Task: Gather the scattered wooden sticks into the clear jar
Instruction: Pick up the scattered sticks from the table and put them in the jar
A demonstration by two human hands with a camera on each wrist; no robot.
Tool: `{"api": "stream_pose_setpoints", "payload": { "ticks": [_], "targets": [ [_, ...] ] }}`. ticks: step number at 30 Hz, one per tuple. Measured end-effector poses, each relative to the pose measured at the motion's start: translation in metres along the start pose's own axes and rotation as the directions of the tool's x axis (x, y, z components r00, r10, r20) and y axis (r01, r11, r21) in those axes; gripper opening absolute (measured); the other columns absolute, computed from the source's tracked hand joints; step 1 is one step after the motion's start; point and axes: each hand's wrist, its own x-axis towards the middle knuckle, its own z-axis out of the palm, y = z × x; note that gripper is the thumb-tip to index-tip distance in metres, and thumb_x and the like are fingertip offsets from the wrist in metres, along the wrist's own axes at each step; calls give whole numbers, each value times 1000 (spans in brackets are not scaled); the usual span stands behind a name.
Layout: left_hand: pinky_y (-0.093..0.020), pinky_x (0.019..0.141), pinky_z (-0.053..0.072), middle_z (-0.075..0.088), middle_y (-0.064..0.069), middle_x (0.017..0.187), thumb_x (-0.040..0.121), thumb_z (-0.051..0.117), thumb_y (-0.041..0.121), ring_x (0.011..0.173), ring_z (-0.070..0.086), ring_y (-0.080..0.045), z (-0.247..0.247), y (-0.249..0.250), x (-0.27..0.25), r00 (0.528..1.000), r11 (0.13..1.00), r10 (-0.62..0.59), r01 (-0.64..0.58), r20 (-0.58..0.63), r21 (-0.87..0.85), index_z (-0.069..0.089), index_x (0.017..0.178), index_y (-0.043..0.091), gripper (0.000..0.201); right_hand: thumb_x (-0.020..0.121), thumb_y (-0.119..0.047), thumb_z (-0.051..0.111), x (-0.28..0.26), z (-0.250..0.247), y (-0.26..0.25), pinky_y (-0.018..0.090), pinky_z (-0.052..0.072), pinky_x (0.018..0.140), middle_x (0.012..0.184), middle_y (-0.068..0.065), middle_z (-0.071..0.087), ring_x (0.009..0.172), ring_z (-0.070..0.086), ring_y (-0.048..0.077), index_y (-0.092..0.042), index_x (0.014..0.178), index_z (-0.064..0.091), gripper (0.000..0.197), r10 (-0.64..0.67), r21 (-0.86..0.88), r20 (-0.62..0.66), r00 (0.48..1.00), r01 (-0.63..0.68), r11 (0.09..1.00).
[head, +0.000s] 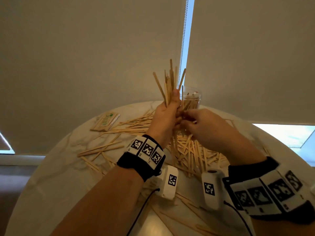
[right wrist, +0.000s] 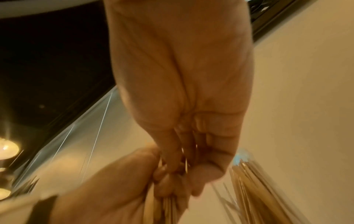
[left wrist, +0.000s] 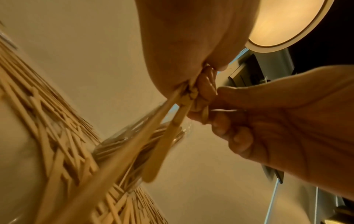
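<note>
Head view: left hand grips sticks upright.

Pale tan sticks, white marbled table

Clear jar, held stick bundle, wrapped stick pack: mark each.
clear jar (head: 196,97), head view, upper wall.
stick bundle (head: 167,86), head view, fanned tops above left hand.
wrapped stick pack (head: 105,121), head view, wrapper middle.

Round marble table — scattered wooden sticks, clear jar, packet.
</note>
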Motion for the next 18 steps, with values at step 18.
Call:
{"api": "stream_pose_setpoints", "payload": {
  "ticks": [18],
  "targets": [
    [-23, 42, 32, 50, 4, 59, 102, 51, 43, 44, 40, -8, -8, 17, 11, 976, 991, 54, -78, -209, -107, 50, 84, 18, 31, 92, -48, 63, -8, 11, -17, 33, 57, 73, 91, 0, 68, 78, 65, 16, -19, 106, 62, 32, 112, -149, 197, 974, -83, 985]
  ]
}}
